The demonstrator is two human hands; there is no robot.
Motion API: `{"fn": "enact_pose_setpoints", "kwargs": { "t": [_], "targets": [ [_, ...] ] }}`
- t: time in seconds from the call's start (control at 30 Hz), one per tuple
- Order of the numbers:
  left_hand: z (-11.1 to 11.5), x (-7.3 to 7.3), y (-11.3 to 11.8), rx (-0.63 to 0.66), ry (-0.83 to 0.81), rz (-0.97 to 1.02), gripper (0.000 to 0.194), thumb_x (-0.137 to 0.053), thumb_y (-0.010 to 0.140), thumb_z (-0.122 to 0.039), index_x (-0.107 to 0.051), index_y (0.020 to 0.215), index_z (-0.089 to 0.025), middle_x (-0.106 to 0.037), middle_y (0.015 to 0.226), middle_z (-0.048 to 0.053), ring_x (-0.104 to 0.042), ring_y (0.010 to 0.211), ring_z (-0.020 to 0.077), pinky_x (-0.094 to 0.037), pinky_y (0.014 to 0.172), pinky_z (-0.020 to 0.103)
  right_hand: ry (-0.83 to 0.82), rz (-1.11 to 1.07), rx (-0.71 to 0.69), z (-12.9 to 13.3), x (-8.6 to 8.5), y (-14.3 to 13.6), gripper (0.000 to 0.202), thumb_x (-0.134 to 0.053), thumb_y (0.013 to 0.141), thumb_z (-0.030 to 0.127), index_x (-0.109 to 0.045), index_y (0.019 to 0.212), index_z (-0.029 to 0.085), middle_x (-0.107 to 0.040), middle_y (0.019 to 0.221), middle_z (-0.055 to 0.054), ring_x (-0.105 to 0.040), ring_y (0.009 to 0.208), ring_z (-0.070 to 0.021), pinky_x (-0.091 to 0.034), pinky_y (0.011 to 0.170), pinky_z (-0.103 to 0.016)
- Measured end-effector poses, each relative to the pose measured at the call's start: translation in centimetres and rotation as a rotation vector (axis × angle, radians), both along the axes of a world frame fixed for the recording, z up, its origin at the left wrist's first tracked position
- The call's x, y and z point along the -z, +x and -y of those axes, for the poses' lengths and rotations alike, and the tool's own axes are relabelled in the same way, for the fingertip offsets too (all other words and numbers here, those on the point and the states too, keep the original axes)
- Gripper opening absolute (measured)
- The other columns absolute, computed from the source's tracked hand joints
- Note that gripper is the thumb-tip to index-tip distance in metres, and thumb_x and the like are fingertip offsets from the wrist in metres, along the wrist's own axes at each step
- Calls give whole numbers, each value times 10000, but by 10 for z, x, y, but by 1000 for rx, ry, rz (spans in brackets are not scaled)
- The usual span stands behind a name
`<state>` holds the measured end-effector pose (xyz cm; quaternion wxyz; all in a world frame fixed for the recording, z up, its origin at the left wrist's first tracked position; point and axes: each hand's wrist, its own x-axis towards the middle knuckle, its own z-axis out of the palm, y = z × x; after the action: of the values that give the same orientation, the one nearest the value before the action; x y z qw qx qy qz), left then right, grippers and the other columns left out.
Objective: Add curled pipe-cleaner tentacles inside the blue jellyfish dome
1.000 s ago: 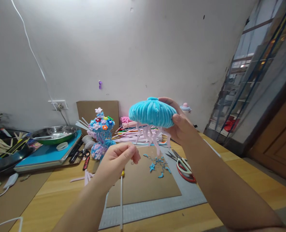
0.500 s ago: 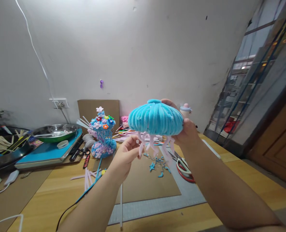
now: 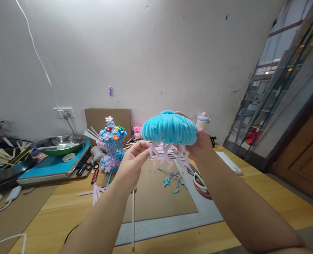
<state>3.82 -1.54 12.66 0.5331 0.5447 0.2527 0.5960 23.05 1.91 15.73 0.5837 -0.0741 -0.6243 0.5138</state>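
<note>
A blue pipe-cleaner jellyfish (image 3: 169, 128) with a ribbed dome and wavy pink tentacles (image 3: 168, 157) is held up above the table. My right hand (image 3: 201, 144) grips the dome's right side, thumb in front and other fingers partly hidden behind it. At the left, my left hand (image 3: 135, 158) has thumb and fingers pinched together on the upper part of the outermost pink tentacle. Below, short blue curled pieces on thin wires (image 3: 173, 180) lie on a brown board (image 3: 156, 201).
A flower-covered blue pipe-cleaner piece (image 3: 112, 144) stands left, before a cardboard sheet (image 3: 106, 116). Scissors (image 3: 201, 185) lie right, on a grey cutting mat (image 3: 151, 229). A steel bowl (image 3: 61, 144), black-handled scissors (image 3: 89, 167), a bottle (image 3: 202, 121) and a white stick (image 3: 133, 222) are around.
My left hand has moved from a tentacle's lower end up and slightly left, closer to the dome. The jellyfish and right hand have shifted slightly; the tentacles are blurred.
</note>
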Motion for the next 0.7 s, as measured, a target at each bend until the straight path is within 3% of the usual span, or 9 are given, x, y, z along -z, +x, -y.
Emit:
{"fn": "enact_pose_setpoints", "kwargs": {
  "t": [0.27, 0.47, 0.6, 0.7],
  "targets": [
    [6, -11, -16, -223, 113, -100, 136, -798, 759, -326, -737, 777, -205, -692, 781, -30, -573, 754, 99, -425, 717, 186, -4, -12, 15, -2, -4, 2, 584, -690, 707, 656, -574, 1163, 308, -658, 1209, -40, -661, 1055, -273, -562, 901, -447],
    [5, -12, -12, -90, 33, -115, 252, -828, 697, -413, -734, 740, -183, -644, 630, -26, -538, 598, 96, -428, 596, 209, -79, -56, 11, -2, -2, -4, 587, -623, 708, 718, -574, 1129, 312, -653, 1238, -34, -626, 1142, -291, -564, 888, -476],
    [1, 0, -1, 38, -37, -104, 325, -844, 657, -448, -694, 696, -162, -647, 604, -1, -558, 547, 111, -462, 566, 240, -80, -84, -9, -3, 0, -8, 546, -642, 710, 668, -573, 1125, 320, -649, 1256, -27, -608, 1182, -293, -563, 891, -476],
    [-1, 14, 10, 64, -64, -79, 379, -847, 632, -483, -673, 757, -171, -657, 631, 1, -578, 546, 122, -474, 538, 240, -69, -81, -8, -3, 0, -9, 554, -621, 722, 686, -567, 1138, 324, -641, 1271, -23, -603, 1193, -292, -558, 900, -474]
  ]
}}
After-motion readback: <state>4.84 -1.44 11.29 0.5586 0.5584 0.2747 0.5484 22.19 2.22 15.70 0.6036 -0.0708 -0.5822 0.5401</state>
